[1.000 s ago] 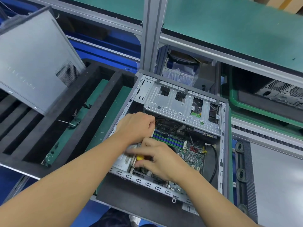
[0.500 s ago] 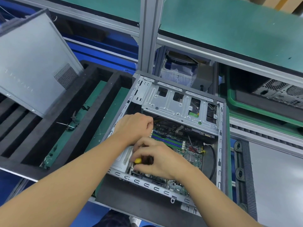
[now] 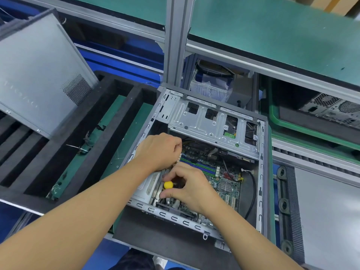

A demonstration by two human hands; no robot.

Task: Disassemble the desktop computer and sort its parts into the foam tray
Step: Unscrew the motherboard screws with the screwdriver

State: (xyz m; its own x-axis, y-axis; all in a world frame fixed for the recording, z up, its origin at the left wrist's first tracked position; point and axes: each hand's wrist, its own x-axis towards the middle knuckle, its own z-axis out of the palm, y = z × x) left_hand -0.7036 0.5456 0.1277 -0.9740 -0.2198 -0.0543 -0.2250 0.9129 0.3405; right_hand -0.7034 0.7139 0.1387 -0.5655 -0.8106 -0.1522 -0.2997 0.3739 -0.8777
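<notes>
Both bare forearms reach forward from the lower edge and converge, the left hand [image 3: 158,151] knuckles-up with its fingers curled under and whatever they meet hidden, the right hand [image 3: 190,189] just beside it, thumb and fingertips pinching a yellow-capped tool handle [image 3: 168,185].
</notes>
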